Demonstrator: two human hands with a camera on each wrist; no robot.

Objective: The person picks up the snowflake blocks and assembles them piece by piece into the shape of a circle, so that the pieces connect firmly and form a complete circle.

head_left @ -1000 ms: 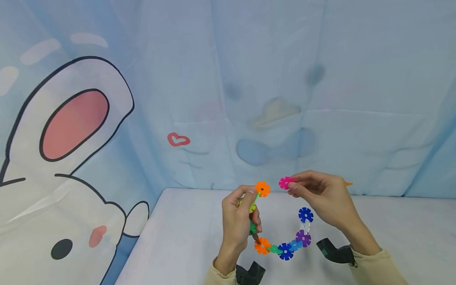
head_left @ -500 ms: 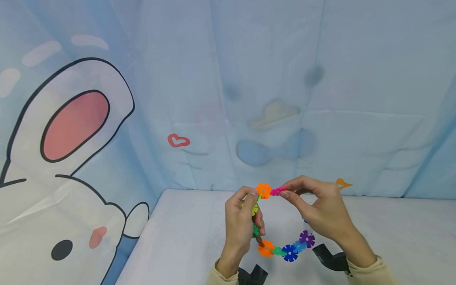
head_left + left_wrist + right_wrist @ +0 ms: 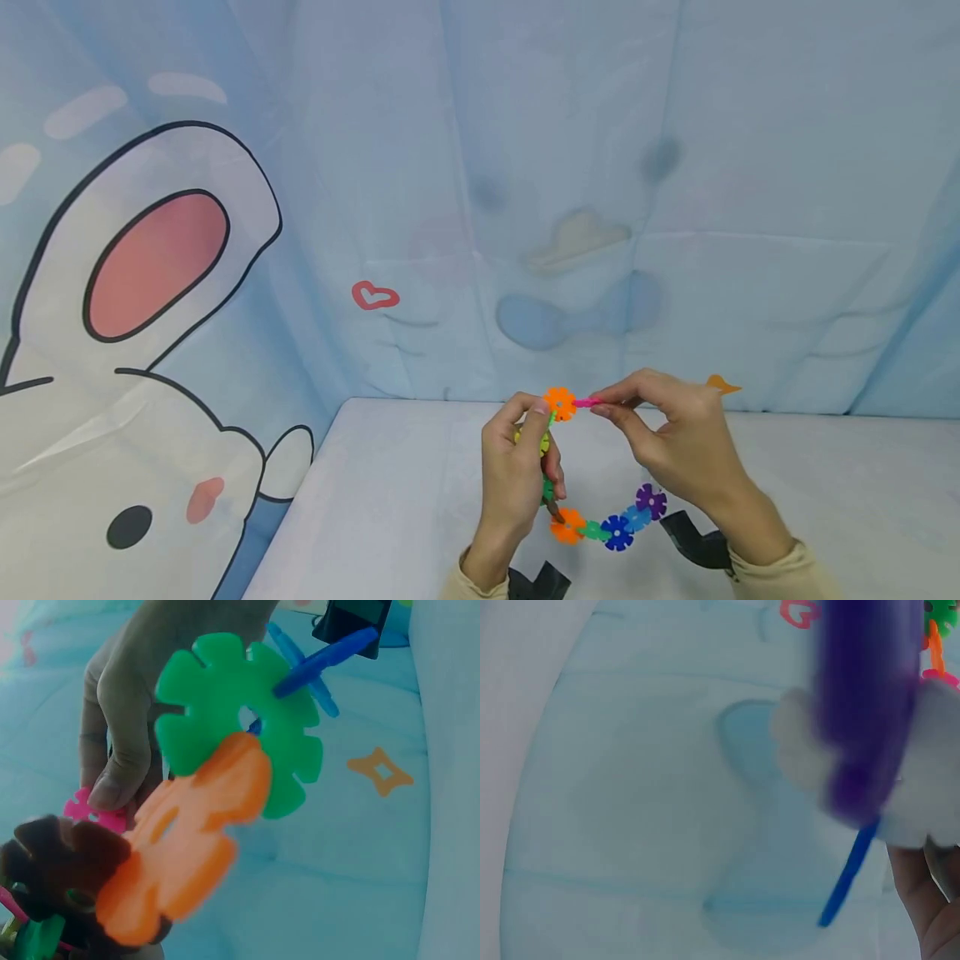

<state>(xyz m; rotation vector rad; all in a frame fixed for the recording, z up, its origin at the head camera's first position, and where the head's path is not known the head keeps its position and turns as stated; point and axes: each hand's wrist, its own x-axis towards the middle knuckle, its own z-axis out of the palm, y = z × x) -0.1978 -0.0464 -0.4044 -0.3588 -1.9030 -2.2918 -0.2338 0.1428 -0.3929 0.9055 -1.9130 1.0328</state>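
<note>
A curved chain of flower-shaped interlocking discs hangs from my left hand, whose thumb and fingers grip its left side around a yellow disc. At the chain's upper end is an orange disc. Thumb and fingertips of my right hand pinch a pink disc, edge-on and touching the orange one; how deep it sits I cannot tell. Lower down are a second orange disc, a green disc and a purple disc. Beyond the purple, a white disc and blue disc show in the right wrist view.
A white table lies below both hands. Behind it hangs a light blue printed curtain with a rabbit drawing at the left. Black mounts are strapped at both wrists, close to the chain.
My right hand has brought the pink disc left and down to the upper orange disc and turned it edge-on. My left hand and the chain have shifted slightly right.
</note>
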